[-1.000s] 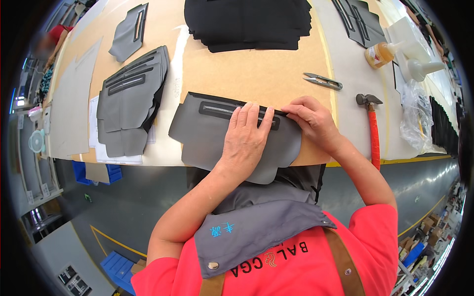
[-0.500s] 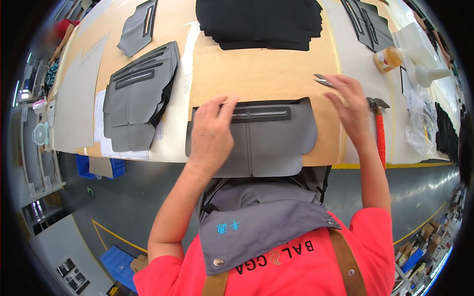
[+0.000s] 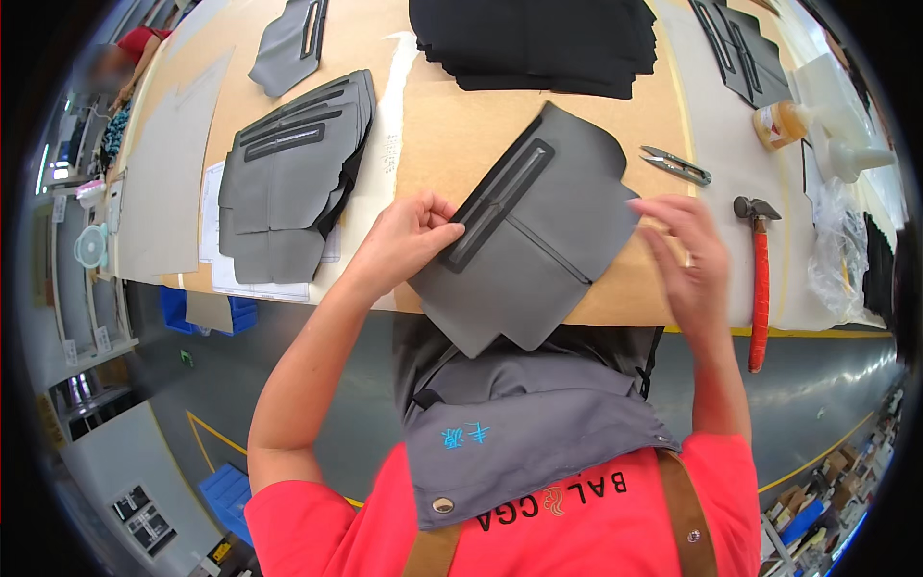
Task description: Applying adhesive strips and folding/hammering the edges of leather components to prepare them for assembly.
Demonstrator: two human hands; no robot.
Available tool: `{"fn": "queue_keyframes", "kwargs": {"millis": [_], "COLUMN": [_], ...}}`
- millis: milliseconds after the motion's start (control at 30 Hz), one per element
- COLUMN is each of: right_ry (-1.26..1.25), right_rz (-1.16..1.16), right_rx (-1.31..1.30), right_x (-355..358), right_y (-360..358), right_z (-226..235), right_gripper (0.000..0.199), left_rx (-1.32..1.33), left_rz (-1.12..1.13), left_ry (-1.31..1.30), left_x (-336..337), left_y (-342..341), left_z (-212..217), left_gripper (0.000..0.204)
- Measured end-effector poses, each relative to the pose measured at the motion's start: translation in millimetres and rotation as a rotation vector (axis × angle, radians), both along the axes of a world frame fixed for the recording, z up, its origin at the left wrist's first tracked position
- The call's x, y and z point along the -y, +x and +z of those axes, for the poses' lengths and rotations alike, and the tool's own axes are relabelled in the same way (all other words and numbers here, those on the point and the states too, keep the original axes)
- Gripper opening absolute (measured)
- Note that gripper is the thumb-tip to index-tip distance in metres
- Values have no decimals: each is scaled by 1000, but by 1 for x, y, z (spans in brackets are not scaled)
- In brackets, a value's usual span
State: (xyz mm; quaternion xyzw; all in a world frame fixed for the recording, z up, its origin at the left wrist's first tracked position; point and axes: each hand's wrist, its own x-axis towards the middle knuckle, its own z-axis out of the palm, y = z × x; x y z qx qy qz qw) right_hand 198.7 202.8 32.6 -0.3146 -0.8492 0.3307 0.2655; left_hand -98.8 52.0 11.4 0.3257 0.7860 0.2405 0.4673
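- Grey leather-like panel (image 3: 577,183) with a long black-framed slot (image 3: 500,207) lies slanted before you on the tan tabletop (image 3: 630,300), its lower corners reaching past the table's front edge.
- Half a second ago it lay nearly square to you; now it is turned, the slotted side facing your left hand (image 3: 404,238).
- That hand now pinches the slotted edge between thumb and curled fingers, so the panel appears to be controlled mainly from this side.
- Your right hand (image 3: 694,252) has left the metal thread snips (image 3: 676,165) uncovered and is at the panel's right edge, thumb and fingers parted; you cannot tell whether a fingertip touches.
- Off to your right rests a red-handled hammer (image 3: 760,288); well to your left, a fanned stack of similar grey panels (image 3: 284,188).
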Motion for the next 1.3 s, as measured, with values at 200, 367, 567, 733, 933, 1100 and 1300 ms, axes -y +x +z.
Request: {"fn": "queue_keyframes", "kwargs": {"millis": [200,367,567,733,933,1100,1300], "right_ry": [-106,-3,22,-11,20,456,528], "right_rz": [292,400,431,464,470,2,-187], "right_rx": [-11,22,62,37,38,24,343], "right_x": [7,9,6,4,8,-48,-96], "right_y": [-60,-68,-69,-70,-62,-8,47], "right_z": [-49,-65,-66,-64,-61,-43,-69], "right_gripper": [15,25,31,32,30,25,27], "left_rx": [368,390,670,867,827,739,767], "left_rz": [95,89,244,302,348,370,376], "left_ry": [39,90,56,-58,-5,3,-17], "left_x": [-11,-25,-22,-28,-26,-20,-17], "left_y": [16,21,17,3,10,11,14], "left_z": [11,-3,-1,7,9,16,12], "left_gripper": [42,34,25,21,17,21,25]}}
